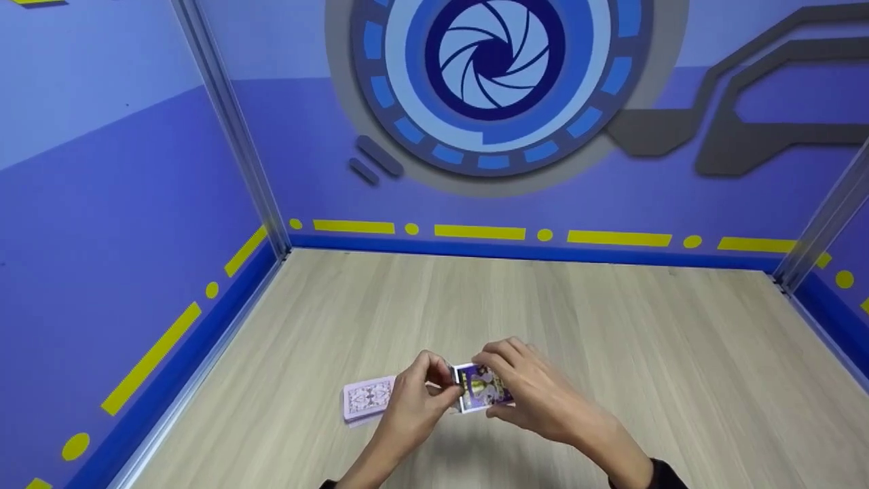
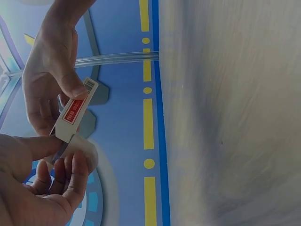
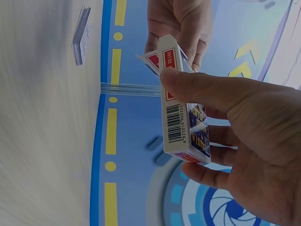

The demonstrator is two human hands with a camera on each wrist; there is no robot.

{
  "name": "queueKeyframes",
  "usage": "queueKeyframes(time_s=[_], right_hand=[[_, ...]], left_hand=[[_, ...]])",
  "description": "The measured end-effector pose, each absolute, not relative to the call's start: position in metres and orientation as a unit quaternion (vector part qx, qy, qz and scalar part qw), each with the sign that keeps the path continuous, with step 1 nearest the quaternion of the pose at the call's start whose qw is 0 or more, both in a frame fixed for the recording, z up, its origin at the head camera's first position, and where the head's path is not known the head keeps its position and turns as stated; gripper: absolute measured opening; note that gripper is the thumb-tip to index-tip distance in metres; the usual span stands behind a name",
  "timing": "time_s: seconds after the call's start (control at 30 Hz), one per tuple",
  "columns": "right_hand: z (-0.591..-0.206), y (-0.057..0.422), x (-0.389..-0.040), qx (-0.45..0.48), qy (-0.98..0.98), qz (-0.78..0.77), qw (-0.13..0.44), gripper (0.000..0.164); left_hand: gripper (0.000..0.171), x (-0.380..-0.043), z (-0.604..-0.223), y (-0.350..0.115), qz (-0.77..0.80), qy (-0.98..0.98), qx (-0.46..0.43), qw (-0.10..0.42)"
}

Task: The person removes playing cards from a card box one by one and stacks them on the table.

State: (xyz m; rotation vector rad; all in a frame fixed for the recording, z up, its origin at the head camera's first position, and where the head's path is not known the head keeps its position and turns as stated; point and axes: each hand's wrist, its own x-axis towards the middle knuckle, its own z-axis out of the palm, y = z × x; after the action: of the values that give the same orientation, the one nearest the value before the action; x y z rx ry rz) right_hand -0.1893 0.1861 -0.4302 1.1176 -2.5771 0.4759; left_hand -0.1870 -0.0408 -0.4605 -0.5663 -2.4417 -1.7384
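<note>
A small playing card box (image 1: 483, 388), purple and yellow on its face, is held in the air over the table. My right hand (image 1: 536, 387) grips it along its long edges, thumb on one narrow side and fingers on the other. That side carries a barcode and a red label in the right wrist view. At the box's end, a flap (image 3: 151, 60) stands out, and my left hand (image 1: 422, 401) pinches there between thumb and fingers. Left of that hand, a deck of playing cards (image 1: 366, 399) lies on the table with a patterned back up, partly hidden by the hand.
The light wood-grain table (image 1: 611, 339) is bounded by a blue back wall (image 1: 285, 149) and side walls. Metal corner posts (image 1: 234, 129) stand where the walls meet.
</note>
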Motion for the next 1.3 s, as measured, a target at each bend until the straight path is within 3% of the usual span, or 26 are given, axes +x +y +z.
queueKeyframes(time_s=[0.2,0.43,0.7,0.93,1.3], right_hand=[[-0.431,0.188,-0.191,0.381,-0.897,0.172,0.143,0.070],[-0.430,0.191,-0.195,0.360,-0.908,0.168,0.132,0.070],[-0.430,0.195,-0.197,0.339,-0.916,0.177,0.125,0.071],[-0.431,0.196,-0.198,0.343,-0.912,0.181,0.133,0.071],[-0.434,0.194,-0.197,0.356,-0.909,0.177,0.123,0.068]], left_hand=[[0.022,-0.186,-0.458,-0.043,-0.584,-0.791,-0.180,0.029],[0.025,-0.189,-0.453,-0.050,-0.582,-0.789,-0.189,0.047],[0.039,-0.191,-0.446,-0.057,-0.542,-0.809,-0.208,0.095],[0.045,-0.187,-0.444,-0.062,-0.382,-0.884,-0.231,0.140],[0.073,-0.184,-0.445,-0.065,-0.232,-0.923,-0.275,0.134]])
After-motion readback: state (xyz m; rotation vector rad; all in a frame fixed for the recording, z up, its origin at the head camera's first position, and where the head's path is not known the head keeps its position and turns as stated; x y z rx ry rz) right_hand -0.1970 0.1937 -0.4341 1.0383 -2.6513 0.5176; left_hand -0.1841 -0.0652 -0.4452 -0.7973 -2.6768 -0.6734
